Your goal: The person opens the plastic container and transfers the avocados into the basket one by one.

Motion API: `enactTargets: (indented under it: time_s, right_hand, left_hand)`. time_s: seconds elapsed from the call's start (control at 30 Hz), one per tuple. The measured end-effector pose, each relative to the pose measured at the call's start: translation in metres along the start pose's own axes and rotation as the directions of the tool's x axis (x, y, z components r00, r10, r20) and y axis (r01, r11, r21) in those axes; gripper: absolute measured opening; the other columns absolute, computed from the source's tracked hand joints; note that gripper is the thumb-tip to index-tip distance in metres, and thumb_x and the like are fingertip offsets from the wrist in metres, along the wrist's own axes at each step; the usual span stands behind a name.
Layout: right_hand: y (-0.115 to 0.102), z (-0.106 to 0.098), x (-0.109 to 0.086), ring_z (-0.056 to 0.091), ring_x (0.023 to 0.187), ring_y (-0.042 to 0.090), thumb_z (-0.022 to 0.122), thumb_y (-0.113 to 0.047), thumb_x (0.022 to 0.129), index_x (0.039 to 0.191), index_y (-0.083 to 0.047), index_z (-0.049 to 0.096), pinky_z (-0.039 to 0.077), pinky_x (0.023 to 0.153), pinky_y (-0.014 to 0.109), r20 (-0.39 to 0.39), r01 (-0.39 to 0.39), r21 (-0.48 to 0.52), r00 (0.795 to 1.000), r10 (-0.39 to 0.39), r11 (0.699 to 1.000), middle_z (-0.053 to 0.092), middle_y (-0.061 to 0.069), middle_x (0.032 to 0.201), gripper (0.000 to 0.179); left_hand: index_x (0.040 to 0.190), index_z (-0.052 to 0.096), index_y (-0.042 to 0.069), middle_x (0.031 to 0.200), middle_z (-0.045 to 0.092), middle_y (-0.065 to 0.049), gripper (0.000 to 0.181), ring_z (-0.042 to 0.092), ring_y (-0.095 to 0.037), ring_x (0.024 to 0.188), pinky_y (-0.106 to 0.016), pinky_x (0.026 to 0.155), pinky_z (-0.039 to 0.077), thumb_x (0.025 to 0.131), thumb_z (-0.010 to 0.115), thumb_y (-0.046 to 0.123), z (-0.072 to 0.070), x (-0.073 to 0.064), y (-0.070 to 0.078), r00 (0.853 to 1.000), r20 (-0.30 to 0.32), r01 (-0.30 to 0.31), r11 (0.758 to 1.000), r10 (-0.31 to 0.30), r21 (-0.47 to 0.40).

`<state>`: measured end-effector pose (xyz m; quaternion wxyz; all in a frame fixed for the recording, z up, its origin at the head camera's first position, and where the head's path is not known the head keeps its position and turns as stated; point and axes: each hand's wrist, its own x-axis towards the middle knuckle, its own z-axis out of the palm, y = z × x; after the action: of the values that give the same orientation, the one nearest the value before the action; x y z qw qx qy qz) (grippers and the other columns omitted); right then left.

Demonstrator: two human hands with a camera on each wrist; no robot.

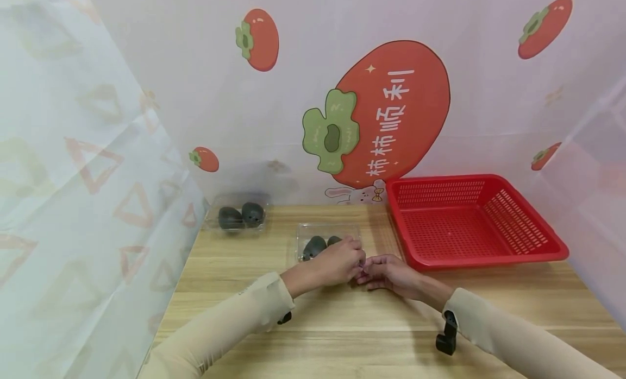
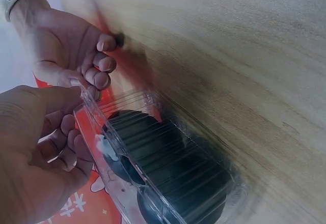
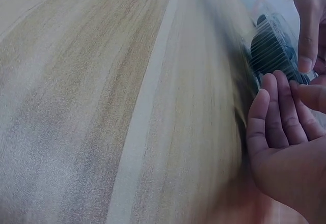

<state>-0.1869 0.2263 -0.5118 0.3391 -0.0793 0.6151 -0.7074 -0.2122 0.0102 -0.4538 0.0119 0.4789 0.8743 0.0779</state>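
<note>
A clear plastic clamshell box (image 1: 329, 227) with dark avocados (image 1: 314, 247) in it stands on the table in the middle of the head view. My left hand (image 1: 342, 262) pinches the edge of this box at its near right corner. At the same corner, my right hand (image 1: 388, 276) pinches the rim between thumb and index finger, its other fingers loosely curled. In the left wrist view the ribbed side of the box (image 2: 168, 152) shows, with dark avocados (image 2: 198, 178) behind it. The fingertips of both hands nearly meet at the rim.
A second clear box (image 1: 213, 220) with two dark avocados (image 1: 252, 213) stands at the back left. On the right is a red plastic basket (image 1: 442, 233). A printed white backdrop (image 1: 288, 124) rises behind the wooden table (image 1: 342, 330).
</note>
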Motion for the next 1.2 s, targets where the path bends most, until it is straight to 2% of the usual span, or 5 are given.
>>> enactTargets:
  time_s: [0.27, 0.57, 0.87, 1.2]
  right_hand:
    - [0.003, 0.0, 0.0, 0.075, 0.106, 0.021, 0.054, -0.009, 0.108, 0.113, -0.003, 0.075, 0.061, 0.09, 0.034, -0.024, 0.008, -0.007, 1.0, -0.008, 1.0, 0.078, 0.01, 0.113, 0.022]
    - [0.006, -0.001, 0.0, 0.075, 0.104, 0.019, 0.055, -0.009, 0.108, 0.112, -0.004, 0.076, 0.061, 0.089, 0.032, -0.031, 0.025, 0.006, 0.999, -0.025, 1.0, 0.079, 0.01, 0.113, 0.022]
    - [0.009, -0.002, 0.001, 0.075, 0.105, 0.018, 0.053, -0.008, 0.109, 0.112, -0.008, 0.076, 0.061, 0.089, 0.031, -0.01, 0.043, 0.016, 0.999, -0.043, 0.999, 0.079, 0.006, 0.113, 0.023]
    - [0.009, -0.004, 0.001, 0.074, 0.105, 0.015, 0.054, -0.007, 0.108, 0.111, -0.013, 0.077, 0.06, 0.089, 0.029, 0.013, 0.074, 0.036, 0.997, -0.074, 0.997, 0.078, 0.002, 0.114, 0.024]
  left_hand:
    - [0.097, 0.079, 0.014, 0.094, 0.062, 0.004, 0.006, 0.054, -0.011, 0.09, -0.021, 0.082, 0.049, 0.097, 0.077, 0.019, 0.003, 0.003, 0.001, 1.0, 0.009, 0.008, 0.999, -0.008, 0.034]
    - [0.087, 0.078, 0.013, 0.086, 0.06, 0.004, 0.01, 0.053, -0.012, 0.083, -0.018, 0.068, 0.045, 0.096, 0.076, 0.016, 0.005, 0.005, 0.004, 0.999, -0.037, 0.0, 0.998, 0.002, 0.061]
    - [0.078, 0.077, 0.014, 0.08, 0.062, 0.006, 0.013, 0.055, -0.009, 0.077, -0.016, 0.068, 0.044, 0.091, 0.078, 0.009, 0.005, 0.008, 0.001, 0.997, -0.074, 0.018, 1.0, -0.02, -0.019]
    - [0.083, 0.082, 0.012, 0.081, 0.069, 0.005, 0.011, 0.06, -0.004, 0.077, -0.013, 0.068, 0.046, 0.09, 0.077, 0.005, 0.006, 0.012, -0.004, 0.997, -0.082, 0.005, 0.992, -0.016, -0.13]
